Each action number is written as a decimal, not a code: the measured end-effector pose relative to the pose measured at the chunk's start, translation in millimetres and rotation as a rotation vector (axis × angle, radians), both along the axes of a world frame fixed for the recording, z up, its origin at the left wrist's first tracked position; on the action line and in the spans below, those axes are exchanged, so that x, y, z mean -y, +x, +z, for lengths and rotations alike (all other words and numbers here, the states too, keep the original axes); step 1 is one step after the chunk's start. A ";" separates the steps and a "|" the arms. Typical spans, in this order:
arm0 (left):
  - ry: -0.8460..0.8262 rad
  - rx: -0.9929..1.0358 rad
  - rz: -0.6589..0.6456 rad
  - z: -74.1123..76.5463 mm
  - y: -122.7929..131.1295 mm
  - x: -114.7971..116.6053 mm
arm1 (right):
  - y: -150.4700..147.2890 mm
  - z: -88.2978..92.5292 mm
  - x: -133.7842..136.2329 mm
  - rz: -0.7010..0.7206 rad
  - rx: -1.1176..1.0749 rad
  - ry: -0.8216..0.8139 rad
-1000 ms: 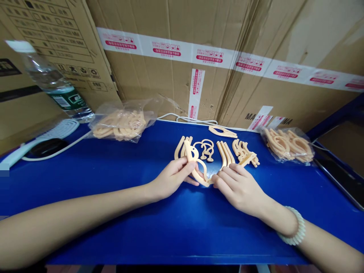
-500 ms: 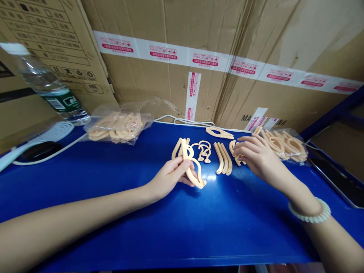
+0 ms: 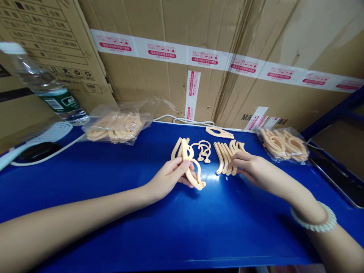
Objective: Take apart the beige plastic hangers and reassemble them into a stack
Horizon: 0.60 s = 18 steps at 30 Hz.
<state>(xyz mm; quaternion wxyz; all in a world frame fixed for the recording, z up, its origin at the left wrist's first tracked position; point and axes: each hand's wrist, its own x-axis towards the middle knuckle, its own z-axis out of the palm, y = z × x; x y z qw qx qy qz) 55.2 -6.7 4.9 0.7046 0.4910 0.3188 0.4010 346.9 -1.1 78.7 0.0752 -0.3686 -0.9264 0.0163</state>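
Observation:
My left hand (image 3: pixel 173 174) is closed around a beige plastic folding hanger (image 3: pixel 196 178), holding it tilted above the blue surface. Behind it another looped beige hanger part (image 3: pixel 176 148) is partly covered by the held one. To the right lie small beige hooks (image 3: pixel 204 151) with round ends, then a row of several curved hanger arms (image 3: pixel 223 157) set side by side. My right hand (image 3: pixel 250 167) is at the right end of that row, fingers pinched on a curved hanger arm (image 3: pixel 233 171). Its fingers partly hide more beige pieces (image 3: pixel 237 146) behind.
A folded hanger (image 3: pixel 218 132) lies farther back. Clear bags of beige parts stand left (image 3: pixel 113 127) and right (image 3: pixel 284 146). A water bottle (image 3: pixel 57 94), white cable (image 3: pixel 182 120) and dark phone-like slab (image 3: pixel 338 182) are around the edges. Cardboard boxes (image 3: pixel 159 87) wall the back.
My right hand has moved down and left from beside the right bag to the row, which now has one more curved arm at its right end. My left hand stays nearly still.

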 end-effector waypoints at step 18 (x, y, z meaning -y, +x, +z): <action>-0.011 0.008 -0.002 1.1 1.0 0.3 | -19.7 -16.6 11.6 -0.054 0.189 0.082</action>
